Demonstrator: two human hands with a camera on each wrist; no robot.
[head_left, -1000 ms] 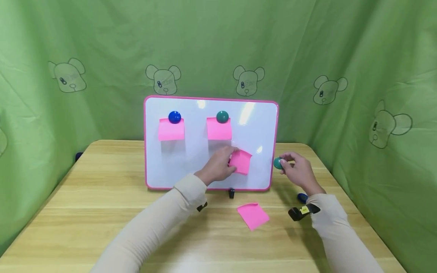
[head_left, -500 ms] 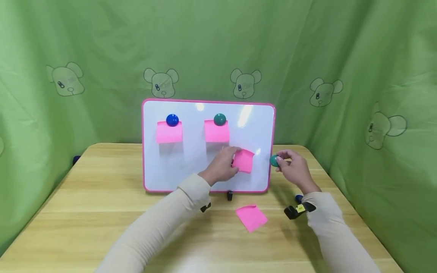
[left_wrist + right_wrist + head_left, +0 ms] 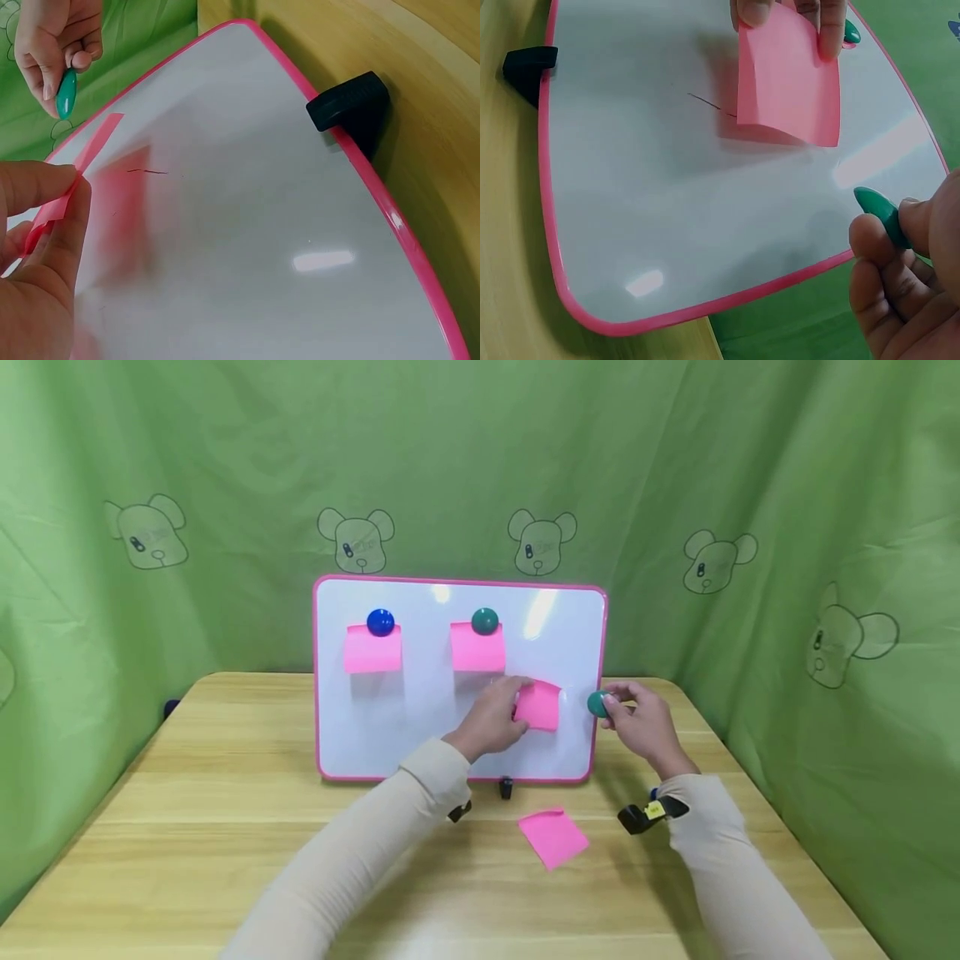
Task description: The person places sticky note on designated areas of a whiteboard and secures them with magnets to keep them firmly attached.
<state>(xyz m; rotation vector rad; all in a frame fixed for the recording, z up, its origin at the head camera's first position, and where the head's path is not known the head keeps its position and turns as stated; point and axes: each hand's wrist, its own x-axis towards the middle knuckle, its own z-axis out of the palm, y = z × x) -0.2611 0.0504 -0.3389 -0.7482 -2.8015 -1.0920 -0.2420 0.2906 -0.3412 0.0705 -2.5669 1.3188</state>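
My left hand point(image 3: 491, 718) pinches a pink sticky note point(image 3: 538, 707) between thumb and fingers. In the left wrist view that note point(image 3: 97, 146) stands off the surface of the whiteboard point(image 3: 420, 727) and casts a pink blur on it. Just past the board's right edge, my right hand point(image 3: 647, 727) holds a round green magnet point(image 3: 597, 703). The right wrist view shows this magnet point(image 3: 881, 212) edge-on, pinched by thumb and fingers. Up on the board, a blue magnet point(image 3: 380, 622) holds one pink note point(image 3: 372, 654) and another green magnet point(image 3: 485, 621) a second note point(image 3: 477, 653).
The pink-framed board stands on a wooden table point(image 3: 187, 827), with a black foot point(image 3: 506, 788) at its lower edge. A loose pink note point(image 3: 553, 838) lies in front. A blue object point(image 3: 654, 793) is mostly hidden behind the right wrist. Green curtain point(image 3: 450, 460) surrounds the table.
My left hand has carried its note slightly right and up along the board. My right hand has brought the green magnet left and up, closer to the board's right edge.
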